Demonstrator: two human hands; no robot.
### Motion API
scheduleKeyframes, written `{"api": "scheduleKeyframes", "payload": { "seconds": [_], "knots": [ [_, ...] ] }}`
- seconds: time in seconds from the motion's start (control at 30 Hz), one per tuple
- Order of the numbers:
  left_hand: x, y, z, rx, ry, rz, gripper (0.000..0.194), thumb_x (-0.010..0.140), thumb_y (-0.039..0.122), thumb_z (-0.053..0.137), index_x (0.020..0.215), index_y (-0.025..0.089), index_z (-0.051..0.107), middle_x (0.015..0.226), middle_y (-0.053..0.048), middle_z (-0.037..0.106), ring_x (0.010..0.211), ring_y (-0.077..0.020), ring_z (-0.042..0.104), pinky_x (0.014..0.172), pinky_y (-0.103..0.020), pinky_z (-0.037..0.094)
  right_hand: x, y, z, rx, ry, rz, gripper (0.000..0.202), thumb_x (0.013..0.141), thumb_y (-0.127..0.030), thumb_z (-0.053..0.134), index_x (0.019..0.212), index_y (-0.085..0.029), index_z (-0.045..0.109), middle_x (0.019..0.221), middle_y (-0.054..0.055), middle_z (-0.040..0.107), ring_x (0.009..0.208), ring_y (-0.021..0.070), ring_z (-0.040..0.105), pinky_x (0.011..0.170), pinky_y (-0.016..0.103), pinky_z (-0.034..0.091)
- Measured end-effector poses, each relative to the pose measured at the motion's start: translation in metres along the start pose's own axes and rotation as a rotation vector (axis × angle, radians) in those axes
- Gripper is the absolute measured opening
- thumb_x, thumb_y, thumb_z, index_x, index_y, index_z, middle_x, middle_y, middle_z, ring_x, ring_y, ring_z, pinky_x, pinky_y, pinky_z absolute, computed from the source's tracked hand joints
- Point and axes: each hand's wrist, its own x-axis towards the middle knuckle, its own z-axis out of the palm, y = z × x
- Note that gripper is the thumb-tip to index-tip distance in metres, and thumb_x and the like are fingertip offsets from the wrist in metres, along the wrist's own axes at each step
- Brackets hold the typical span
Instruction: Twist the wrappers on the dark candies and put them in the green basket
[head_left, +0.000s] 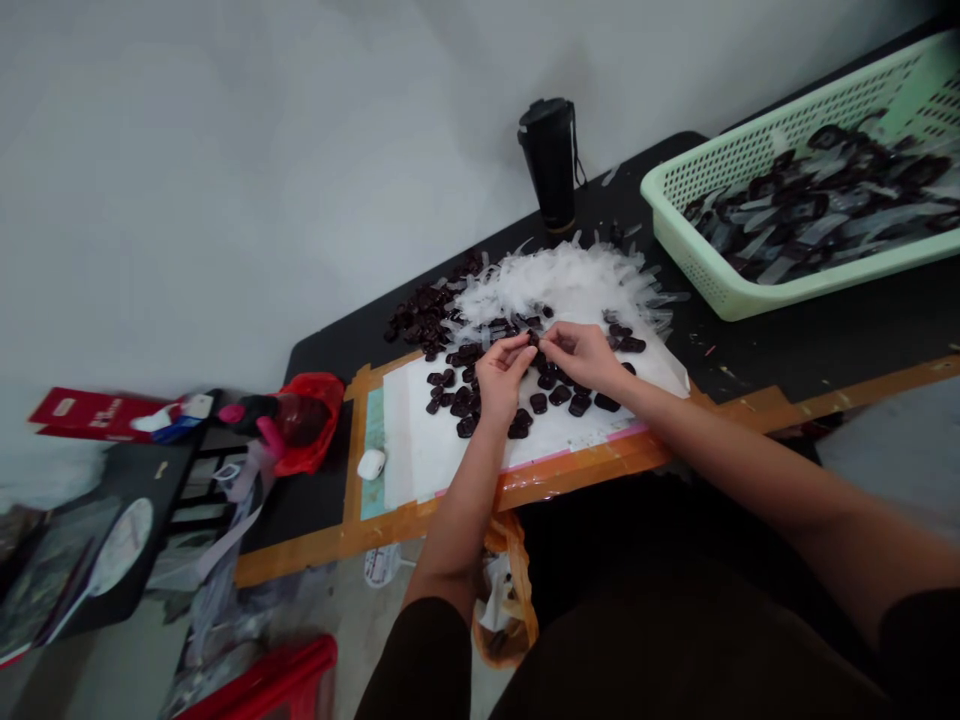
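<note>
My left hand (502, 376) and my right hand (583, 354) meet over a white sheet (412, 440) on the table. Between my fingertips is a small dark, glossy piece (533, 338), partly hidden. Thumb and forefinger of the left hand pinch it from one side. The right fingers are pinched at its other side; whether they grip the piece itself or something thin on it is too small to tell. Similar dark pieces (465, 402) lie scattered under and around both hands. Just beyond them spreads a heap of translucent white strips (555, 285), with a pile of dark pieces (427, 315) at its left.
A pale green basket (686, 245) of dark pieces with clear strips stands at the right. A black tumbler (551, 165) is by the wall. Left are a white case (371, 463) and a red bag (326, 400). Brown tape (585, 468) lines the table's front edge; an orange bag (517, 570) hangs below.
</note>
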Motion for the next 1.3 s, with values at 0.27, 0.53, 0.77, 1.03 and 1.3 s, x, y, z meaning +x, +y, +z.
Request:
{"api": "scheduleKeyframes", "payload": {
  "seconds": [0.27, 0.53, 0.77, 1.03, 1.3],
  "knots": [
    [-0.001, 0.002, -0.001, 0.022, -0.03, 0.047, 0.027, 0.069, 0.03, 0.078, 0.093, 0.019, 0.07, 0.099, -0.005, 0.072, 0.091, -0.0167, 0.067, 0.089, -0.034, 0.051, 0.003, -0.006, -0.004, 0.126, -0.074, 0.045, 0.02, 0.08, -0.035, 0.061, 0.074, -0.017, 0.059, 0.067, 0.002, 0.061, 0.06, 0.0129, 0.056, 0.058, 0.027, 0.043],
    [-0.003, 0.002, 0.003, 0.0, -0.025, 0.034, 0.025, 0.07, 0.029, 0.077, 0.092, 0.02, 0.07, 0.089, -0.003, 0.072, 0.081, -0.0135, 0.067, 0.082, -0.029, 0.052, 0.002, -0.003, 0.003, 0.298, 0.02, 0.153, 0.028, 0.073, -0.039, 0.071, 0.074, -0.018, 0.052, 0.057, -0.001, 0.058, 0.051, 0.0121, 0.058, 0.051, 0.025, 0.047],
    [-0.002, 0.002, 0.0, -0.123, -0.04, -0.092, 0.019, 0.073, 0.034, 0.074, 0.083, 0.019, 0.067, 0.079, 0.0, 0.068, 0.07, -0.0101, 0.063, 0.073, -0.024, 0.051, -0.001, -0.008, 0.002, 0.264, -0.022, 0.022, 0.019, 0.08, -0.03, 0.065, 0.092, -0.019, 0.055, 0.07, 0.0, 0.061, 0.061, 0.0135, 0.061, 0.059, 0.027, 0.05],
    [-0.003, 0.004, 0.001, -0.006, -0.05, -0.016, 0.019, 0.076, 0.035, 0.071, 0.078, 0.017, 0.065, 0.09, -0.003, 0.07, 0.084, -0.0151, 0.065, 0.082, -0.029, 0.05, -0.002, -0.009, 0.001, 0.077, -0.093, -0.009, 0.021, 0.084, -0.038, 0.06, 0.092, -0.019, 0.061, 0.083, 0.004, 0.066, 0.07, 0.0145, 0.06, 0.065, 0.027, 0.048],
    [-0.006, 0.005, 0.011, 0.015, 0.013, 0.05, 0.02, 0.08, 0.036, 0.067, 0.091, 0.02, 0.061, 0.111, -0.007, 0.066, 0.101, -0.0167, 0.062, 0.086, -0.028, 0.047, 0.009, -0.002, -0.005, 0.047, -0.03, -0.034, 0.019, 0.079, -0.036, 0.065, 0.081, -0.017, 0.065, 0.074, 0.001, 0.056, 0.065, 0.012, 0.049, 0.061, 0.026, 0.039]
  ]
}}
